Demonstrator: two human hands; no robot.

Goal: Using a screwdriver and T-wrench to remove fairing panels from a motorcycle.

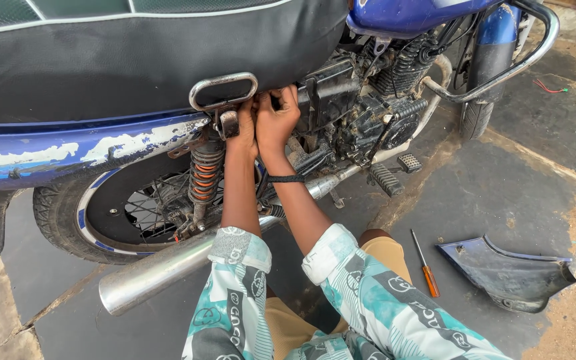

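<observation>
Fingers of our left hand [243, 130] and right hand [276, 119] pinch narrowly at the motorcycle frame [315, 90] under the black seat [135, 60], what they hold hidden, so a slip could drop a small fastener behind the shock absorber [205, 175].

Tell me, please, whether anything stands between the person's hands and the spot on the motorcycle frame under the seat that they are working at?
Nothing visible does. The left hand and right hand already touch the frame beside the chrome grab handle, below the black seat.
</observation>
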